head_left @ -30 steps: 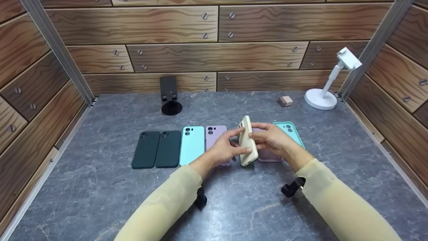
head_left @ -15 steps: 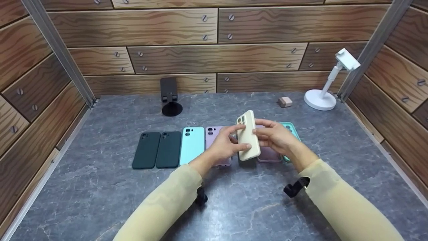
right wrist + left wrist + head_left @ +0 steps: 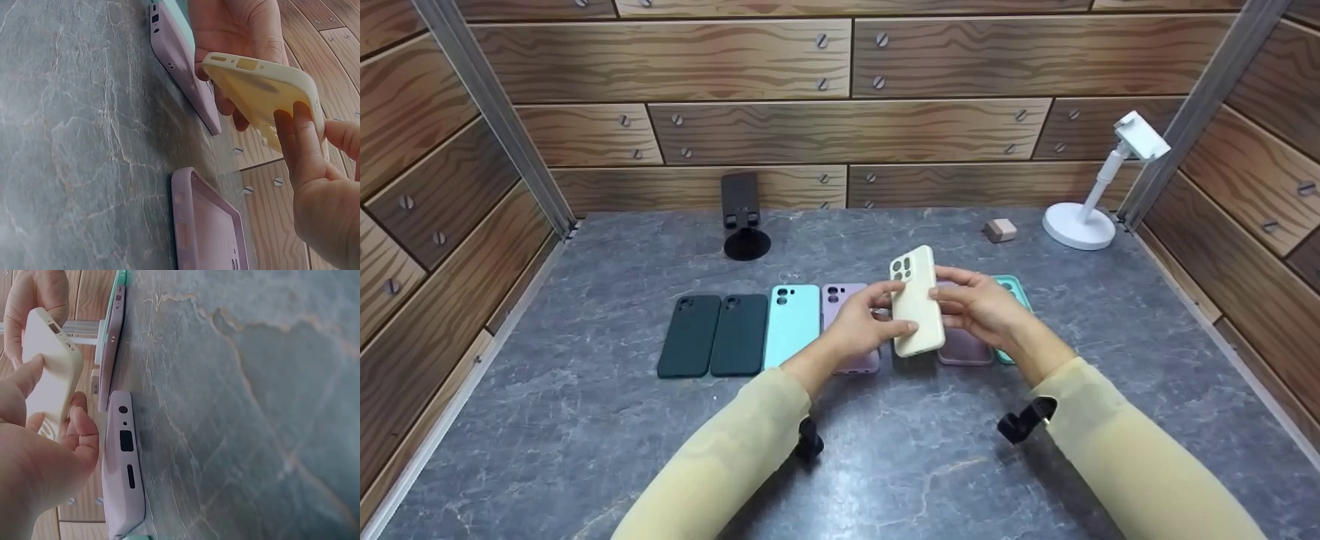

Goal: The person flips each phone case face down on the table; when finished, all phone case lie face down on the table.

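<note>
A cream phone case (image 3: 919, 311) is held above the table between both hands, its back with the camera holes facing the head camera. My left hand (image 3: 856, 324) grips its left side, with the thumb on the back. At the opposite edge my right hand (image 3: 991, 309) holds it, and two fingers (image 3: 304, 140) reach into its hollow inner side in the right wrist view. Beneath the left hand lies a lilac case (image 3: 840, 296), back up. Partly hidden by the right hand, a pinkish-purple case (image 3: 964, 349) lies hollow side up, beside a turquoise case (image 3: 1015, 289).
Left in the row lie a light blue case (image 3: 791, 322) and two dark cases (image 3: 739, 334). Behind them stands a black phone stand (image 3: 742, 206). A white phone stand (image 3: 1084, 225) and a small beige block (image 3: 1000, 230) are at the back right.
The cream case has turned from nearly edge-on to show its back and has risen slightly. Both hands keep hold of it; the right hand has shifted a little to the right.
</note>
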Action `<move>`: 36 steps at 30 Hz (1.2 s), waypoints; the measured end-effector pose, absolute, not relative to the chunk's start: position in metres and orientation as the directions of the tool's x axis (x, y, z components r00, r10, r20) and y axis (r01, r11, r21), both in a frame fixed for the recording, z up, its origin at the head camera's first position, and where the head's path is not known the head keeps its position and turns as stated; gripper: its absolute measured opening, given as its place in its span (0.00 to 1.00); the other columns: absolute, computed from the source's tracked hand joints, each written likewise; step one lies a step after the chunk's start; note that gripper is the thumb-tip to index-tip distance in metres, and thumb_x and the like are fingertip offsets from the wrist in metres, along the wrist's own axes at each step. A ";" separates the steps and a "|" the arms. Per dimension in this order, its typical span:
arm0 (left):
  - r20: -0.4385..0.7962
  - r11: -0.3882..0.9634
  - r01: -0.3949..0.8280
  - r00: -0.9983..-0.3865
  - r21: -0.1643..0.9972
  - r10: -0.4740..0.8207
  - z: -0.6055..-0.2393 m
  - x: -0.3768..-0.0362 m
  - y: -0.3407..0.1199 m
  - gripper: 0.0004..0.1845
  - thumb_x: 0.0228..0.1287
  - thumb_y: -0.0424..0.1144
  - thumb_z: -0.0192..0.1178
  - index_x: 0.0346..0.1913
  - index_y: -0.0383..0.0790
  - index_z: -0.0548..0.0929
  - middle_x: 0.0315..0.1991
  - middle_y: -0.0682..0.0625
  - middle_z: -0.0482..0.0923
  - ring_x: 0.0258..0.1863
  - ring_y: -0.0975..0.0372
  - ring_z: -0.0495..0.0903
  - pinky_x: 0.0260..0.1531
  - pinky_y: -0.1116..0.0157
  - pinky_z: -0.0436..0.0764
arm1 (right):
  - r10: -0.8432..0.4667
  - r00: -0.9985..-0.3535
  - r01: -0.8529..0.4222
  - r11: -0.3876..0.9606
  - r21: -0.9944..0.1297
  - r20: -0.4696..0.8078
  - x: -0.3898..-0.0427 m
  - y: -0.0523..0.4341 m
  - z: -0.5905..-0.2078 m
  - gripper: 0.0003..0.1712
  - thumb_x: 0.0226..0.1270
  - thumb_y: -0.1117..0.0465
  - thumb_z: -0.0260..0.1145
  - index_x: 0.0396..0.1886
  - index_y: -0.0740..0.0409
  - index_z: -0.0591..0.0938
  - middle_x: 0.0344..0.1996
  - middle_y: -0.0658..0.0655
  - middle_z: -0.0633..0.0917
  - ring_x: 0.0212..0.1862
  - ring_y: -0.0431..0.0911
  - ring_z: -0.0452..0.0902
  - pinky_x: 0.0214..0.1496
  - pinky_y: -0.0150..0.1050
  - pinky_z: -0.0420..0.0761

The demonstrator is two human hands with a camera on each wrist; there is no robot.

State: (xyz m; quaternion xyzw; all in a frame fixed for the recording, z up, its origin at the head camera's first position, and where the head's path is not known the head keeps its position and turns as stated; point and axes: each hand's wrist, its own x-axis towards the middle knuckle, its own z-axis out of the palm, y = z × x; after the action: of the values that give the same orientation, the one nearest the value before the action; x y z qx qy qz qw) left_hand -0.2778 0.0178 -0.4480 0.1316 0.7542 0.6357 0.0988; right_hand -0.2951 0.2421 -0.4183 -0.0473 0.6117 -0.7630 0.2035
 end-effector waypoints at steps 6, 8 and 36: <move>0.011 0.167 0.063 -0.955 0.984 0.297 -0.448 -0.281 0.015 0.35 0.62 0.30 0.76 0.73 0.42 0.78 0.54 0.41 0.80 0.47 0.53 0.85 0.43 0.59 0.88 | -0.358 -0.914 0.263 -0.165 -0.951 -0.191 -0.297 0.241 -0.420 0.34 0.79 0.73 0.60 0.81 0.69 0.63 0.47 0.58 0.90 0.47 0.49 0.90 0.46 0.42 0.89; 0.017 0.167 0.068 -0.957 0.984 0.291 -0.448 -0.282 0.015 0.35 0.62 0.29 0.76 0.72 0.41 0.79 0.53 0.41 0.80 0.46 0.53 0.85 0.44 0.60 0.88 | -0.355 -0.915 0.261 -0.157 -0.953 -0.192 -0.297 0.241 -0.419 0.34 0.80 0.72 0.60 0.81 0.70 0.62 0.47 0.57 0.90 0.47 0.49 0.89 0.46 0.42 0.89; 0.017 0.216 0.078 -0.963 0.973 0.270 -0.453 -0.289 0.008 0.31 0.65 0.28 0.72 0.72 0.41 0.80 0.54 0.42 0.80 0.48 0.52 0.85 0.47 0.62 0.86 | -0.208 -0.961 0.143 0.191 -0.971 -0.182 -0.302 0.241 -0.431 0.36 0.76 0.66 0.68 0.79 0.70 0.68 0.52 0.61 0.84 0.46 0.44 0.86 0.51 0.40 0.87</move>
State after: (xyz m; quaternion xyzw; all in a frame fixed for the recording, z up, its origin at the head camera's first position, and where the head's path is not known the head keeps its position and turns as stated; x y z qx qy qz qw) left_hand -0.2892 0.0082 -0.4525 0.1120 0.7759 0.6159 0.0780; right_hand -0.3021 0.2409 -0.4305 -0.0216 0.7591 -0.6358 0.1381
